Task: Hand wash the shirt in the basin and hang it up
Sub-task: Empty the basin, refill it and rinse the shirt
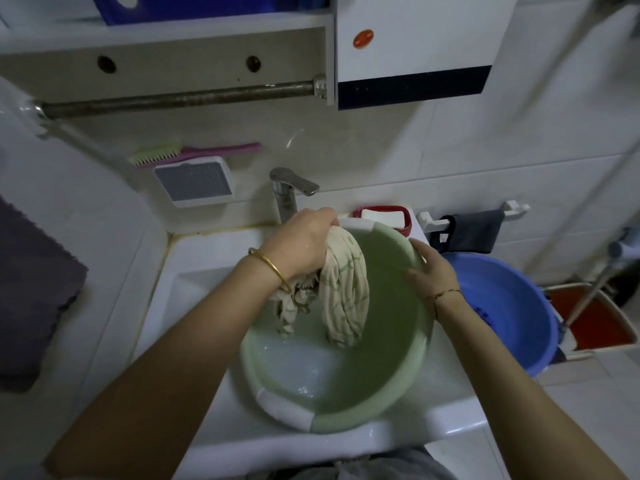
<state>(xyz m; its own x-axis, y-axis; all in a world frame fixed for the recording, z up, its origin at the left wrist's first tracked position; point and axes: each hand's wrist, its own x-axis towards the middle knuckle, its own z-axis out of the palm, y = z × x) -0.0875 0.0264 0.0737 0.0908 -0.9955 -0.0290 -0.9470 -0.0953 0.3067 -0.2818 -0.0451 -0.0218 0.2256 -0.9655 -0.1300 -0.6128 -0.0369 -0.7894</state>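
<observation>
Lifting wet shirt from basin.
Clenched round shirt with left hand fingers, gripping rim with right hand fingers; next, likely tipping water out, wringing.

Dim, soft light; edges bowed by wide lens, slightly blurred

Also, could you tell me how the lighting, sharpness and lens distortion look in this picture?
Head view, light: dim and even, no hard shadows, small glints on the tap and the water in the basin. Head view, lens: wide-angle bend bows the rail. Head view, focus: shirt fairly sharp, corners softer.
</observation>
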